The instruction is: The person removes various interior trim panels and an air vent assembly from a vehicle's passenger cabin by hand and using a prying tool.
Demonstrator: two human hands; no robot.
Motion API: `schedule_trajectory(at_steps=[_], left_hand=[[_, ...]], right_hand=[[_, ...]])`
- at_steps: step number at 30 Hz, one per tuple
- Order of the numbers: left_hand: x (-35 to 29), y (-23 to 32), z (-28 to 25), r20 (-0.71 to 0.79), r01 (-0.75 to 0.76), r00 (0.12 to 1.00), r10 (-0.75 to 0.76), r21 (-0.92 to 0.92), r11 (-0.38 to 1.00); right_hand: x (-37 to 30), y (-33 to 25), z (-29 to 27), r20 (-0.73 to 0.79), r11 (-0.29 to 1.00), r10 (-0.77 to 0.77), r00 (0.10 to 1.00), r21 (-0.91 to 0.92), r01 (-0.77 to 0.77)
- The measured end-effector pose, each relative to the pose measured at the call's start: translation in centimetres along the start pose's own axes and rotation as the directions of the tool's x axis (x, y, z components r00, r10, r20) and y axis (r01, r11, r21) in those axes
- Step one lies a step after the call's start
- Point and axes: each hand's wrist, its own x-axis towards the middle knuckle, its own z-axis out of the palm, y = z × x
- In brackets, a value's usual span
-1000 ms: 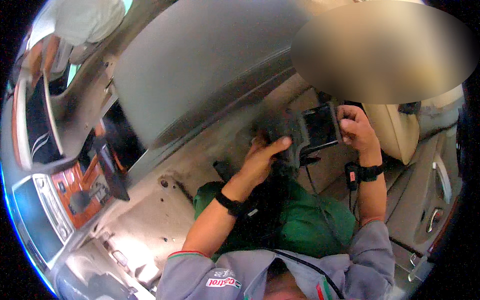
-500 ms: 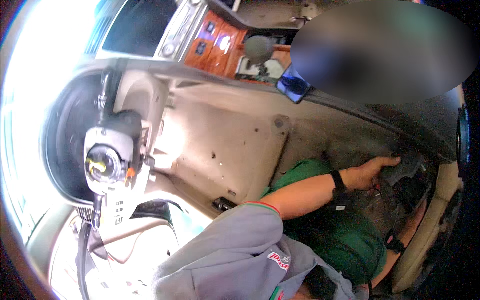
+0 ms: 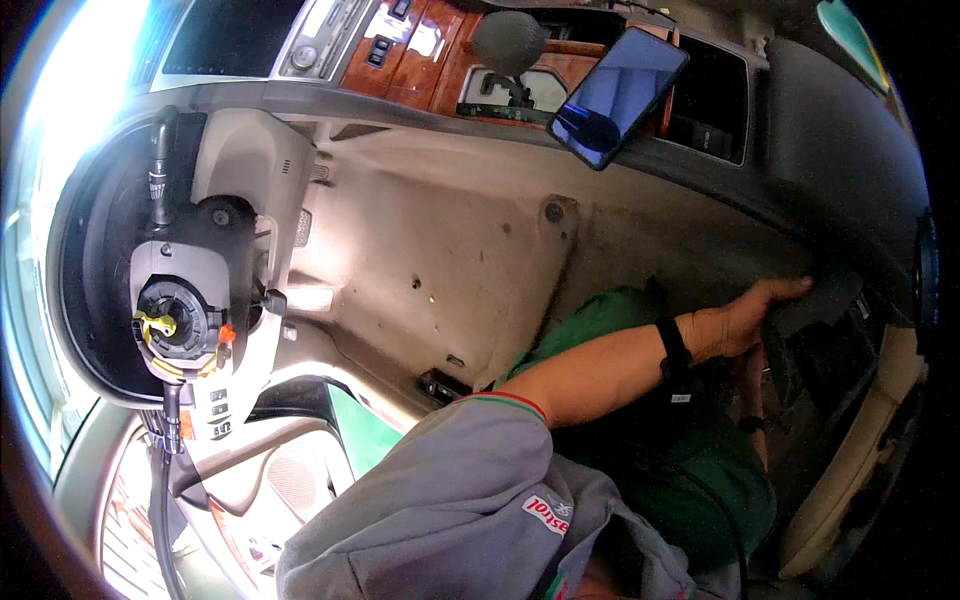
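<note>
My left hand (image 3: pixel 742 318) reaches across to the right, black band on its wrist. Its thumb lies stretched along the edge of a dark grey panel-like piece (image 3: pixel 822 305); the other fingers are bent around its near side, partly hidden. My right hand (image 3: pixel 750 372) is just below the left, beside the same dark parts. Only a strip of it and the banded wrist show, and shadow hides its fingers. What exactly the dark piece belongs to is too dim to make out. Under my arms are my green trousers (image 3: pixel 720 490).
I am inside a car. At left stands the steering wheel (image 3: pixel 75 290) with its centre exposed and a yellow connector (image 3: pixel 155 323). Above, a phone (image 3: pixel 620 95) leans by the gear lever (image 3: pixel 508 45) on the wood-trimmed console. A beige cushion edge (image 3: pixel 840 480) borders the right.
My right forearm has drawn in leftward, bringing its hand close under the left one. The left hand keeps its place at the dark grey piece. The view has shifted, showing more of the phone and console.
</note>
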Motion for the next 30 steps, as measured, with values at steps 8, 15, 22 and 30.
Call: schedule_trajectory(at_steps=[8, 15, 22, 30], left_hand=[[0.4, -0.1, -0.4, 0.044, 0.01, 0.999, -0.009, -0.035, 0.999], [0.8, 0.1, -0.6, -0.022, 0.063, 0.998, -0.062, 0.002, 0.998], [1.5, -0.6, -1.3, 0.014, 0.006, 1.0, -0.006, -0.003, 1.0], [0.9, 0.1, -1.6, 0.001, 0.13, 0.991, -0.13, -0.087, 0.988]], right_hand=[[0.4, 0.3, 1.4, 0.025, 0.987, 0.026, 0.999, -0.161, -0.022], [0.5, 1.3, 2.1, 0.027, 0.973, 0.061, 0.998, -0.222, -0.054], [0.5, 2.0, 1.4, 0.014, 0.963, 0.068, 0.998, -0.262, -0.062], [0.2, 2.7, -1.7, -0.022, 0.954, 0.035, 0.999, -0.297, -0.039]])
